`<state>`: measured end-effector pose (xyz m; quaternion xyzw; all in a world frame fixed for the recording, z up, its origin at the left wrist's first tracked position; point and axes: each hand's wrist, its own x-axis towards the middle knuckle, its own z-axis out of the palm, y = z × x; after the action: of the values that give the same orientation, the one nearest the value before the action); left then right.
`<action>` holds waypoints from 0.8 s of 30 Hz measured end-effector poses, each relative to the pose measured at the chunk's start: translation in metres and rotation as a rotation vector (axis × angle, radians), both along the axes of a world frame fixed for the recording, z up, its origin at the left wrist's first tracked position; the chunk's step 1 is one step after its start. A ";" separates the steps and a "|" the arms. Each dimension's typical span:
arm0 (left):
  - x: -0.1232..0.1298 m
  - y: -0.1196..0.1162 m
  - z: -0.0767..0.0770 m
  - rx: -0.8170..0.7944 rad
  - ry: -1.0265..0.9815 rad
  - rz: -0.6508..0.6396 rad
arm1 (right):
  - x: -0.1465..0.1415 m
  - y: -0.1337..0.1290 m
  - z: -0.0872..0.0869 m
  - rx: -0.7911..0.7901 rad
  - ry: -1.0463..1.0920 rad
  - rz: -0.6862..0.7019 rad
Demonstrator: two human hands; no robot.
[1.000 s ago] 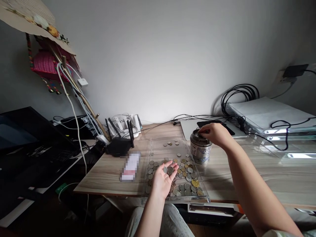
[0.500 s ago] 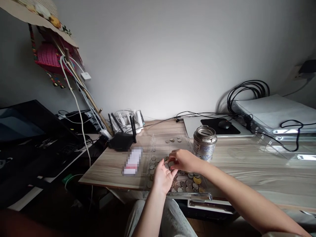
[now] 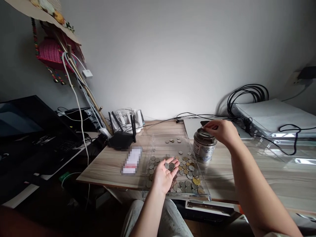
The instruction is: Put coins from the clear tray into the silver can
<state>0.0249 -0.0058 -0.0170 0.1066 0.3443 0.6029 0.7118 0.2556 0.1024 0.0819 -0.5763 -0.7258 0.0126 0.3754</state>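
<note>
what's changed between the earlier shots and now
The right hand went left from the tin to the coins on the left hand, then back right to the tin's top. Whether it took or released a coin isn't clear. The left palm still faces up; tin and tray stayed put.

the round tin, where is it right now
In the head view, the round tin stands on the desk just right of the clear tray of coins, with the right hand at its top.
</note>
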 end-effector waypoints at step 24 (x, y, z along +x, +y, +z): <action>0.001 -0.001 -0.001 0.083 -0.023 -0.016 | -0.099 -0.045 -0.044 0.213 -0.295 0.760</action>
<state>0.0262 -0.0065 -0.0184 0.1320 0.3097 0.6122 0.7155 0.1565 0.0571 0.0375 -0.2213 -0.9300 -0.0077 0.2935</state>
